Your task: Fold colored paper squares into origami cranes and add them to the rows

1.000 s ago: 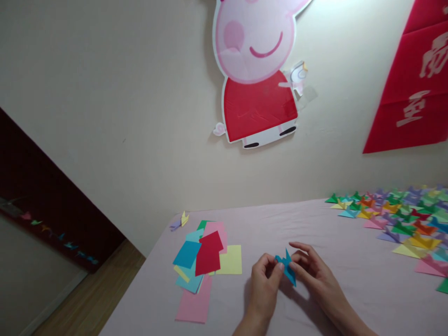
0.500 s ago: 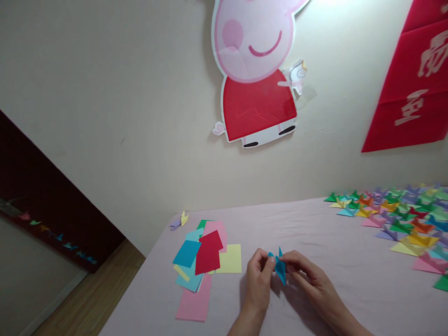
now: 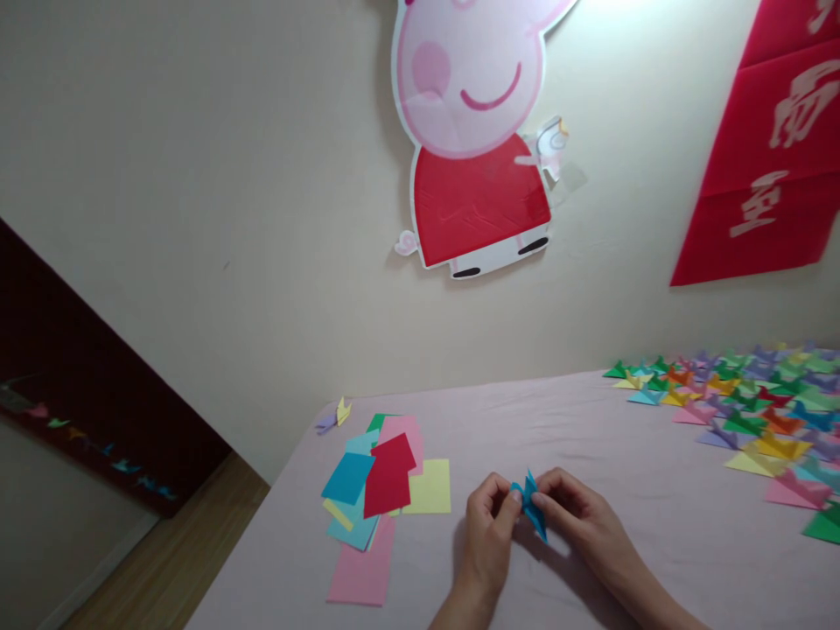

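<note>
Two bare hands meet low in the middle of the view, just above a table covered in pale pink. Between them is a small folded blue paper, with pointed tips sticking up and one point hanging down. The left hand pinches the paper's left side, its fingers closed on it. The right hand grips the right side, its fingers curled shut around the fold. The paper is held slightly off the table, close to the near edge.

To the left of the hands lies a loose pile of flat sheets in red, blue, yellow, green and pink, overlapping one another. Beyond the pile, near the far left corner of the table, sit two tiny folded pieces, one yellow and one purple. Well apart on the right, many folded figures in mixed colours lie in rows along the table.

On the cream wall behind hangs a pink cartoon pig in a red dress, and a red banner with pale characters at the upper right. Wooden floor shows at the lower left.
</note>
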